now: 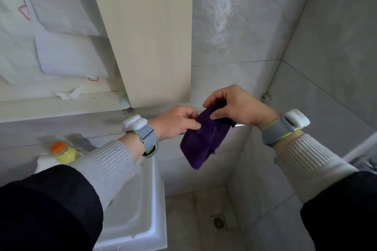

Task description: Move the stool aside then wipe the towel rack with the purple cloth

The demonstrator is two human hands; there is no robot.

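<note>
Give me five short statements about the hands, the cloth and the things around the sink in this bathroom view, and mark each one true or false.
1. Both hands hold the dark purple fluffy cloth. True: the left hand and right hand pinch its top edge.
2. The purple cloth lies in the white rectangular sink. False: it hangs in the air from the hands.
3. A yellow bottle with an orange cap stands at the back of the sink. True.
4. A stool stands over the metal floor drain. False: no stool is in view.
5. The pale wooden cabinet door is shut. False: it stands open.
</note>
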